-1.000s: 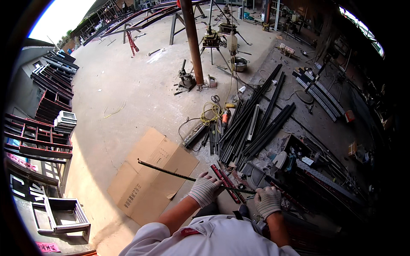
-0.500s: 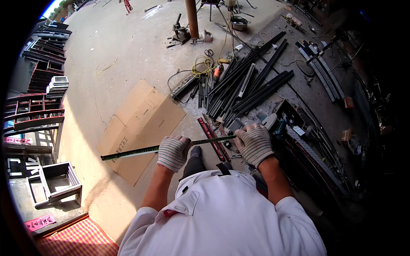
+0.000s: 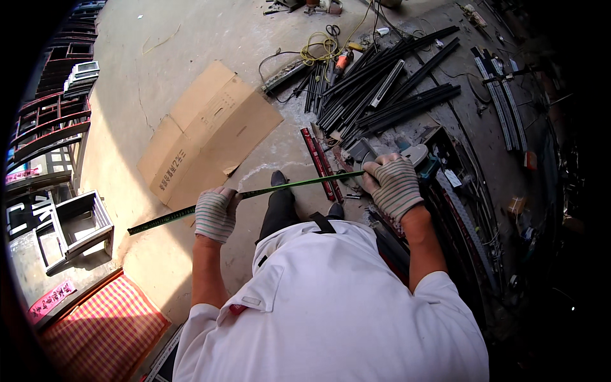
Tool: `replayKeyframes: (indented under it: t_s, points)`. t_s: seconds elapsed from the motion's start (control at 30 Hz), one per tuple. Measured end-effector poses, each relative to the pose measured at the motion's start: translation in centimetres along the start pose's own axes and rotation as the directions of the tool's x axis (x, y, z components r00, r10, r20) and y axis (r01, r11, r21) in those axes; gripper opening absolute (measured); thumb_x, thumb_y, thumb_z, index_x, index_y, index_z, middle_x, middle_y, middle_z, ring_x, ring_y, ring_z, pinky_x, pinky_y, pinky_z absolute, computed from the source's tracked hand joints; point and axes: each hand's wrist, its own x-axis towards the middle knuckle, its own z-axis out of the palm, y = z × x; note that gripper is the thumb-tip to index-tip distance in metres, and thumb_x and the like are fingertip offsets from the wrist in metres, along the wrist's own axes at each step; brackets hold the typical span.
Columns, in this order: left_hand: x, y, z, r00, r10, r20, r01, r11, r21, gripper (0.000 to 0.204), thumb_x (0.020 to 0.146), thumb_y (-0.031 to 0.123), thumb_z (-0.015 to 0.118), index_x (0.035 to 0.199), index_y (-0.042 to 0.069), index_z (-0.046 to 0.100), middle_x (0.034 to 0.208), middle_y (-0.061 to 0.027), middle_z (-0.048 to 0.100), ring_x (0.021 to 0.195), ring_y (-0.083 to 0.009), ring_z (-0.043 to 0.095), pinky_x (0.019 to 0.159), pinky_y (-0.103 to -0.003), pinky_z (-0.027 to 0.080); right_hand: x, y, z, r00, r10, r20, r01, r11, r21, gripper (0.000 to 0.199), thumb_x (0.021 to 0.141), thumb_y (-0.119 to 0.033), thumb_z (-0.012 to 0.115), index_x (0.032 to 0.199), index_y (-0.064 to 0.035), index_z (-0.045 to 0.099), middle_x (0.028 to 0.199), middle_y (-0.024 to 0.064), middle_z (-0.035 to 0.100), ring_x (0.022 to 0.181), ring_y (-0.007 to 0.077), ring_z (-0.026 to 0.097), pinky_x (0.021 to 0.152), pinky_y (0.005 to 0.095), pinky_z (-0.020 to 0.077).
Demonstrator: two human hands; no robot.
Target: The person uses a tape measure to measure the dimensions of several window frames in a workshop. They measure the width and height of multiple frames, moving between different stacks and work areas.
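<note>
An extended tape measure (image 3: 299, 183), its thin blade green and black, stretches across in front of me at a slight slant. My left hand (image 3: 215, 215), in a striped knit glove, is closed around the blade, and the free end sticks out past it to the left. At the blade's other end my right hand (image 3: 394, 184), gloved the same way, has its fingers curled around the tape; whether the case sits in that palm is hidden. Below the tape lies a flattened cardboard sheet (image 3: 207, 130) on the floor.
Ahead to the right, black metal bars (image 3: 375, 83) lie heaped beside an orange power tool (image 3: 344, 60) and a yellow cord (image 3: 318, 48). Red strips (image 3: 321, 164) lie near my feet. A cluttered bench (image 3: 458, 197) stands at right. Window frames (image 3: 76, 223) and a checkered cloth (image 3: 105, 325) are at left.
My hands have moved farther apart, the left one leftward and the right one slightly right, with more blade showing between them. The view has tilted down, bringing both feet into sight.
</note>
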Motion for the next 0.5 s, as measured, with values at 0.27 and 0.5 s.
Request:
replayKeyframes:
  t_s: [0.27,0.5]
  points:
    - [6.4,-13.1,-2.2,1.0,0.017,0.024,-0.017,1.0,-0.005,0.012,0.094,0.021,0.068,0.088,0.01,0.068,0.084,-0.0096,0.067,0.083,-0.0333,0.064,0.087,-0.045,0.048,12.8,-5.9,3.1,0.999,-0.034,0.021,0.035,0.998,-0.045,0.013,0.085,-0.024,0.073,0.094,-0.0146,0.074,0.085,0.0084,0.065,0.088,0.0312,0.063,0.082,0.0471,0.0492]
    - [9.9,-23.6,-9.4,0.978,-0.05,-0.202,0.051,0.999,0.001,0.02,0.087,0.016,0.077,0.104,0.009,0.072,0.103,-0.0093,0.07,0.102,-0.0323,0.065,0.101,-0.047,0.046,26.7,-12.5,5.1,0.99,-0.068,0.125,0.072,0.997,-0.034,0.014,0.087,-0.025,0.07,0.095,-0.0144,0.075,0.085,0.0085,0.066,0.089,0.0316,0.064,0.08,0.0462,0.051]
